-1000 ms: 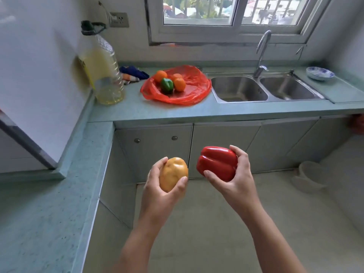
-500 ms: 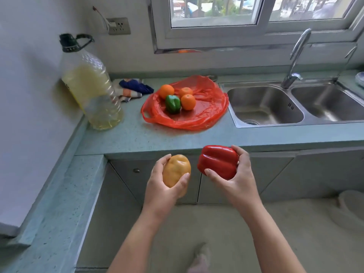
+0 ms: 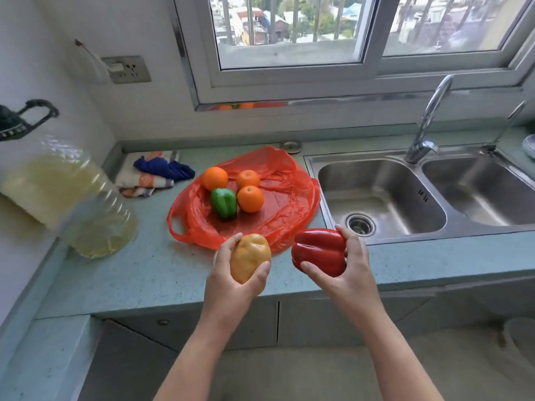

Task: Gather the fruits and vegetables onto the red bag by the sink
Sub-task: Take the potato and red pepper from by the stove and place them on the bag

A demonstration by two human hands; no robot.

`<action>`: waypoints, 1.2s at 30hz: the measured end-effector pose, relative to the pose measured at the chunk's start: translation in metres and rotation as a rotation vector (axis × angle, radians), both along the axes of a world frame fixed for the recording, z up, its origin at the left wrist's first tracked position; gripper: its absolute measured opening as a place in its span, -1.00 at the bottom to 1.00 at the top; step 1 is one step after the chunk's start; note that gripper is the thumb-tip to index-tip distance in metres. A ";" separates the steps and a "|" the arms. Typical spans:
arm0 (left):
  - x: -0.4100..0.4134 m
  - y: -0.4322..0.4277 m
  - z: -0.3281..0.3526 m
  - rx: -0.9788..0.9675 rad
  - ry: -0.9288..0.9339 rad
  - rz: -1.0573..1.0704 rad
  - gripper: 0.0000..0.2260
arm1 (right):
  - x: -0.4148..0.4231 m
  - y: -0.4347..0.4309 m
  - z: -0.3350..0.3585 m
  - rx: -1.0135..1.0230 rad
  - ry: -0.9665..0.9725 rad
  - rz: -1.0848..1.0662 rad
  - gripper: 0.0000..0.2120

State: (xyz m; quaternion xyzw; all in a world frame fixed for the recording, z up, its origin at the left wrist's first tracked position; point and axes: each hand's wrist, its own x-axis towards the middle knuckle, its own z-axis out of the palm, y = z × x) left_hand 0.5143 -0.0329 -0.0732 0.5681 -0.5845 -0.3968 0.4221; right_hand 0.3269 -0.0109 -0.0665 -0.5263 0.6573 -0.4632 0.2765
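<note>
Left hand (image 3: 231, 273) gripped potato (image 3: 250, 257), right hand (image 3: 347, 270) gripped red bell pepper (image 3: 318, 251); best set gently on red bag (image 3: 286, 204), clear of oranges (image 3: 250, 199).

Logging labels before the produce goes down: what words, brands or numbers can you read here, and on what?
None can be read.
Clear plastic oil jug: no label visible.
Steel sink basin: small dark mark on its wall, too small to read.
Striped folded cloth: an orange patch, no legible letters.
Yellow-brown potato, glossy red bell pepper, red plastic bag: no stickers or print.
</note>
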 end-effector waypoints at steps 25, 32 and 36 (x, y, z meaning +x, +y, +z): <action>-0.035 -0.287 -0.041 -0.091 -0.222 -0.401 -0.47 | -0.017 -0.209 -0.063 0.243 0.183 -0.063 -0.16; -0.058 -0.323 -0.065 -0.040 -0.275 -0.467 -0.46 | -0.026 -0.238 -0.081 0.285 0.236 -0.004 -0.14; -0.066 -0.339 -0.076 -0.035 -0.368 -0.534 -0.44 | -0.031 -0.249 -0.091 0.354 0.281 0.034 -0.12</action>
